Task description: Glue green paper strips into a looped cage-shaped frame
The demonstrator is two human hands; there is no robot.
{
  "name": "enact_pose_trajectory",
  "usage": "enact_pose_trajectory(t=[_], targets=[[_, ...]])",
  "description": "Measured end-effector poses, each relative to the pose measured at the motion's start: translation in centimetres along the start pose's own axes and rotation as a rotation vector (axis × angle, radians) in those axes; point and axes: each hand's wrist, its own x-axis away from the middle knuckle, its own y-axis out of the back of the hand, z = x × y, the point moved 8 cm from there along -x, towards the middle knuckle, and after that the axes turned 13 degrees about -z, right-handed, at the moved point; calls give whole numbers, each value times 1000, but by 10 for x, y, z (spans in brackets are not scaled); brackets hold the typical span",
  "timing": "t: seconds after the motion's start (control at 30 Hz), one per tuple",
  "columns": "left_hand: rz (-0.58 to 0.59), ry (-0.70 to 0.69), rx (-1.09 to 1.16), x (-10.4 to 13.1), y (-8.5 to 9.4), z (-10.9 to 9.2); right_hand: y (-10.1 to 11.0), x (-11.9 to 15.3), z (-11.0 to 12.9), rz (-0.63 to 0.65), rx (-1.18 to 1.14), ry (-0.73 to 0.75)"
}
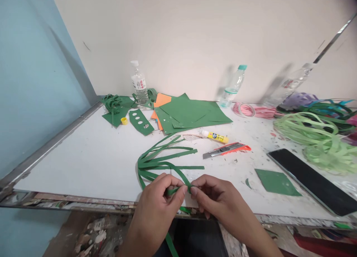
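Nearest to us, a hanging strip (pixel 171 245) extended below the front edge of the table (pixel 83 167); its upper end was hidden. A snag there could have pulled on any strip joined to it.

At the edge, the left hand (pixel 163 199) pinched the working strip (pixel 181 173) between thumb and finger, and the right hand (pixel 219 193) was closed on the same strip just beside it. The grips covered the contact point, so we could not tell whether the strip was folded there. Uneven tension between the grips could have creased or torn the paper.

The working strip arched back to the strip cluster (pixel 141 165), which lay on the table beyond the left hand. A sharp tug could have shifted the cluster or loosened its gathered end.

To the right, the green piece (pixel 279 182) lay near the phone (pixel 311 182); a sideways sweep could have displaced either.

Farther out lay the utility knife (pixel 225 150). We could not tell whether its blade was exposed; a careless reach could have met it. Beyond, the glue stick (pixel 216 137) lay on its side and could have rolled if knocked.
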Motion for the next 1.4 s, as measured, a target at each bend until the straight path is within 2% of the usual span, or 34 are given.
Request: enact_pose_trajectory(t=[0.97,1.17,1.4], targets=[[18,-39,-2,2,-1,-2,-1,-1,3,23,41,14],[-57,-30,31,3,7,0,0,2,2,37,24,24],[-1,-45,36,5,6,0,0,0,-2,59,-87,-51]])
